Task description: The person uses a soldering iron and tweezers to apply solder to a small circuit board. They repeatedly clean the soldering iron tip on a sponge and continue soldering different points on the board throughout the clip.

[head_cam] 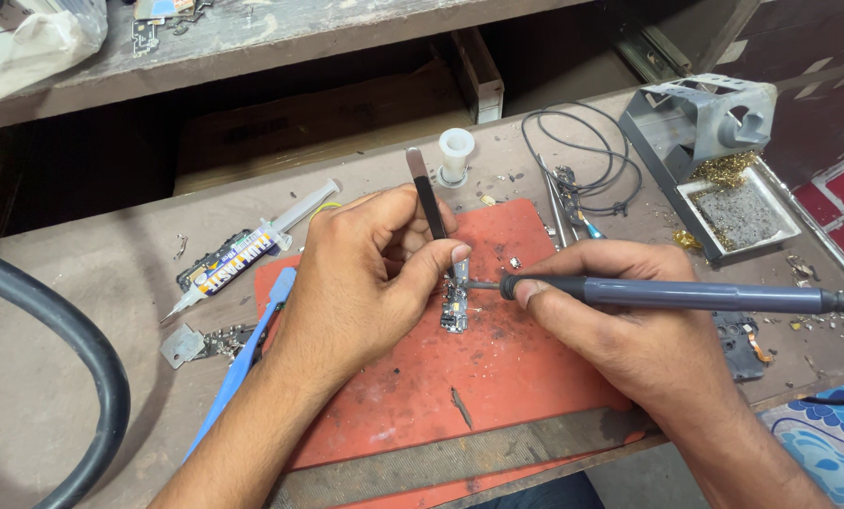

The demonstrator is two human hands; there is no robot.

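Red mat (497, 377), labelled syringe (238, 262) leftward.

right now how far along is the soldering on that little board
Set up: the small circuit board lies on the red mat, and the flux syringe is out. In hand: the left hand pins the board with tweezers, and the right hand puts the soldering iron to it. Joints are too small to judge.

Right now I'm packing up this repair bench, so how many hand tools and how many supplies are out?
Hand tools: 3 – soldering iron, tweezers, blue pry tool
Supplies: 2 – flux syringe, white spool
Stands: 1 – iron stand
Total: 6
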